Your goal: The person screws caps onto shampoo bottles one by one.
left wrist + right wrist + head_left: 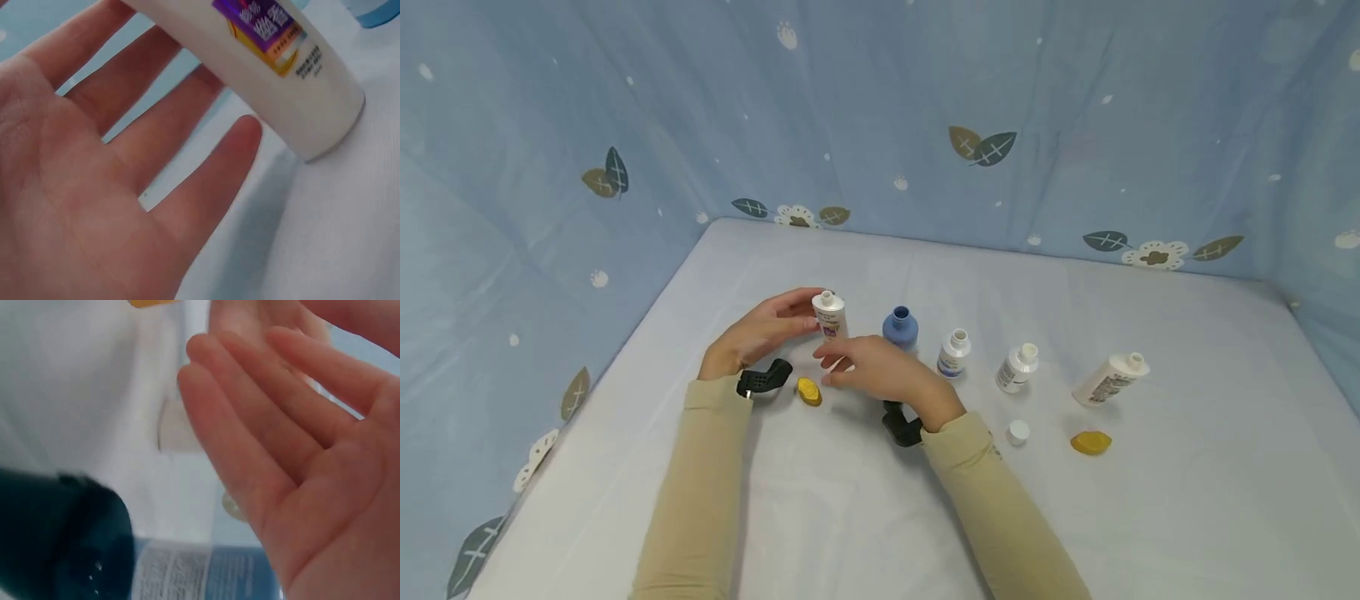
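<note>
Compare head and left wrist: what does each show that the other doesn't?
Only head: the right hand, a yellow piece between the forearms, another yellow piece at right, the small white cap, and the held bottle's neck.

Only left wrist: the held bottle's lower end, hidden behind the right hand in head.

Both: the left hand, the held white bottle and its purple label. A blue edge in left wrist's top right corner is too cropped to match.
</note>
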Action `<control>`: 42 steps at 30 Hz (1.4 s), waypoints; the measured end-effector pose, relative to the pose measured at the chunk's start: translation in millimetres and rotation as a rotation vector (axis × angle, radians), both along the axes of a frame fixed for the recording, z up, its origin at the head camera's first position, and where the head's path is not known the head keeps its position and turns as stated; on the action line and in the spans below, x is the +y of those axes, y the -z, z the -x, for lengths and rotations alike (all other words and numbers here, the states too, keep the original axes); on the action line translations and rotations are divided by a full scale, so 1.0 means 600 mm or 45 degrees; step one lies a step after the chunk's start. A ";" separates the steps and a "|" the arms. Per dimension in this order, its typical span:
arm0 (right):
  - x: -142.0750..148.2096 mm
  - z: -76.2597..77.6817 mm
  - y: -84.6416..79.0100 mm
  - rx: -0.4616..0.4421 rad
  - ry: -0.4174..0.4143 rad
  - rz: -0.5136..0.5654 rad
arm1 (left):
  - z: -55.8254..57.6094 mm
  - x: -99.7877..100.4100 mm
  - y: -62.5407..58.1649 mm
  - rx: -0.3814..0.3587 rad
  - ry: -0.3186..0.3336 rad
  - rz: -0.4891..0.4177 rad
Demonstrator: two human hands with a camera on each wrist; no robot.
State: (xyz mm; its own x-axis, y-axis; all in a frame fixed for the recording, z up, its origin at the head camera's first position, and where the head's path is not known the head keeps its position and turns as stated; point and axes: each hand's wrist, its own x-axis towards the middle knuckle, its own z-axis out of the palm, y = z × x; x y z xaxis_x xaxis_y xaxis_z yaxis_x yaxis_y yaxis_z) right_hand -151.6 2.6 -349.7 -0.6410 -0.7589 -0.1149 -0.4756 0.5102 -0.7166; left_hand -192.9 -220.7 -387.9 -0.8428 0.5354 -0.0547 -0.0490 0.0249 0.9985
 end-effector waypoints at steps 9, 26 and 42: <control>-0.030 -0.017 0.027 0.083 0.068 -0.121 | 0.001 0.019 0.009 -0.027 -0.073 0.006; -0.067 -0.049 0.057 0.336 0.153 -0.274 | -0.025 0.030 -0.014 -0.013 -0.157 0.095; -0.037 -0.024 0.009 0.312 0.224 -0.238 | -0.017 0.038 -0.033 0.074 -0.050 -0.014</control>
State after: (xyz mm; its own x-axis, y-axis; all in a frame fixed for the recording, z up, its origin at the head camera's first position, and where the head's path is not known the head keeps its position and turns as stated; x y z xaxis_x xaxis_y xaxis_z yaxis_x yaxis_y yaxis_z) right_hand -137.0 -19.6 -354.8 -0.7858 -0.6147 -0.0678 -0.5149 0.7110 -0.4788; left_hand -182.4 -197.7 -368.1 -0.8648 0.5022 0.0009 0.0085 0.0128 0.9999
